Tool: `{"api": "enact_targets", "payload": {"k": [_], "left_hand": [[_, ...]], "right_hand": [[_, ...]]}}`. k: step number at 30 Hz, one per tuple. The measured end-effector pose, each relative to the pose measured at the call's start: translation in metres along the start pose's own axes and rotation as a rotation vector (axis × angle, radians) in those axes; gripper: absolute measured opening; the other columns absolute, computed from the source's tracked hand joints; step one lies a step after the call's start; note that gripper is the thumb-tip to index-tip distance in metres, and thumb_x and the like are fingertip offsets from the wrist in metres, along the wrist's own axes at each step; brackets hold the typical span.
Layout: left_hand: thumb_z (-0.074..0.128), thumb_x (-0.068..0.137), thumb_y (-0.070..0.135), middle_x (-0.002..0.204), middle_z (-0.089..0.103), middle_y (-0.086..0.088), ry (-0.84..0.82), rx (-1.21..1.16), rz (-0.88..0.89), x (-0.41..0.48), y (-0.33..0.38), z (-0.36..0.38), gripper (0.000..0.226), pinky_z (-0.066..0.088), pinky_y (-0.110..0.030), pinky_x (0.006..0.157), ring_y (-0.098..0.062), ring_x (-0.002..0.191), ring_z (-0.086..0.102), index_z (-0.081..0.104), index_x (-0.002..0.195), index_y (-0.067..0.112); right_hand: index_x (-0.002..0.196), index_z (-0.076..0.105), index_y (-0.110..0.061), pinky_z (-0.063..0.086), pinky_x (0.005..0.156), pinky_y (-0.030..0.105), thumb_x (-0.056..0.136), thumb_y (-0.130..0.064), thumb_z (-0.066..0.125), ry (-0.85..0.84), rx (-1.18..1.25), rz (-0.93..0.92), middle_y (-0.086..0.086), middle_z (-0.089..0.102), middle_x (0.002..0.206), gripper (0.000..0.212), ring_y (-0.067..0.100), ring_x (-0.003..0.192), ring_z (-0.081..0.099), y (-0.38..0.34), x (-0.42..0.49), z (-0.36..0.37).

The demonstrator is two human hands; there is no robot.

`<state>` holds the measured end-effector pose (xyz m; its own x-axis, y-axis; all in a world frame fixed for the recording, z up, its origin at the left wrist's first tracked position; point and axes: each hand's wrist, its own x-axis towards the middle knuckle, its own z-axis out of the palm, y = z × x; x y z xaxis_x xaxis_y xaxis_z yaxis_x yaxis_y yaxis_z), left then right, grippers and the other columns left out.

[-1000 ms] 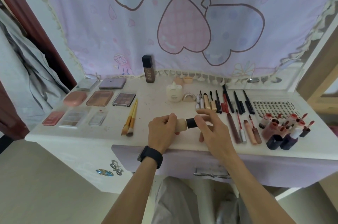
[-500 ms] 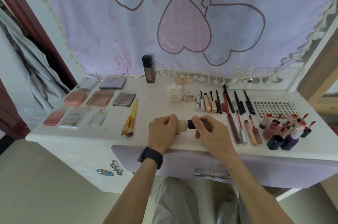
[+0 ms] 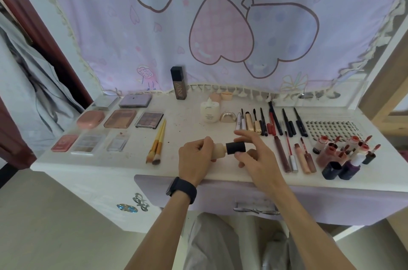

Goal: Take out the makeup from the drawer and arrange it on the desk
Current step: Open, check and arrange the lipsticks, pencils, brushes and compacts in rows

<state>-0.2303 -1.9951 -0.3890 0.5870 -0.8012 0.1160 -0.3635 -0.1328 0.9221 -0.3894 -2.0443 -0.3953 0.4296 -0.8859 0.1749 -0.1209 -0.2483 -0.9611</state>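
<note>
A beige foundation bottle (image 3: 219,150) with a black cap (image 3: 235,148) lies sideways just above the white desk (image 3: 123,167) near its front edge. My left hand (image 3: 195,160) grips the beige body. My right hand (image 3: 254,157) pinches the black cap between thumb and fingers. The lilac drawer (image 3: 220,194) under the desk front looks closed, its handle (image 3: 256,210) below my right wrist.
Palettes and compacts (image 3: 120,118) fill the left, two brushes (image 3: 157,143) lie left of my hands. A tall dark bottle (image 3: 178,86) and a white bottle (image 3: 209,112) stand at the back. Pencils and mascaras (image 3: 271,123), lip glosses (image 3: 293,154), small bottles (image 3: 344,157) and a lash card (image 3: 331,127) crowd the right.
My right hand has shifted on the cap, the fingers lifting and turning around it. The bottle and my left hand stay in nearly the same place.
</note>
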Motion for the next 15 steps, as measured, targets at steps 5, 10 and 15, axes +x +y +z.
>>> {"api": "enact_targets", "payload": {"k": [5,10,15], "left_hand": [[0.054,0.098,0.022,0.058,0.06,-0.021,0.001,0.0,0.007,-0.0004,0.0003,-0.0001,0.049,0.029,-0.01,0.042,-0.004,0.039,0.039,0.053,0.052,0.008],[0.054,0.098,0.023,0.051,0.055,-0.012,0.009,0.003,0.005,0.0009,-0.0013,0.0008,0.051,0.028,-0.012,0.043,-0.006,0.04,0.036,0.048,0.048,0.014],[0.054,0.098,0.022,0.055,0.06,-0.017,0.011,0.001,0.009,0.0007,-0.0015,0.0006,0.05,0.029,-0.011,0.043,-0.005,0.039,0.039,0.051,0.049,0.012]], "right_hand": [[0.101,0.063,-0.031,0.043,0.059,0.019,0.095,-0.054,0.052,0.03,-0.086,0.087,-0.007,0.071,0.079,0.026,0.001,0.054,0.053,-0.0036,0.004,0.0027],[0.111,0.063,-0.031,0.046,0.059,0.018,0.098,-0.015,0.059,0.029,-0.022,0.028,-0.01,0.068,0.1,0.022,0.009,0.061,0.058,0.0001,0.0012,0.0004],[0.108,0.064,-0.033,0.045,0.058,0.015,0.098,-0.045,0.057,0.025,-0.106,0.05,-0.011,0.07,0.087,0.017,0.002,0.06,0.058,-0.0025,0.0037,0.0014]]}}
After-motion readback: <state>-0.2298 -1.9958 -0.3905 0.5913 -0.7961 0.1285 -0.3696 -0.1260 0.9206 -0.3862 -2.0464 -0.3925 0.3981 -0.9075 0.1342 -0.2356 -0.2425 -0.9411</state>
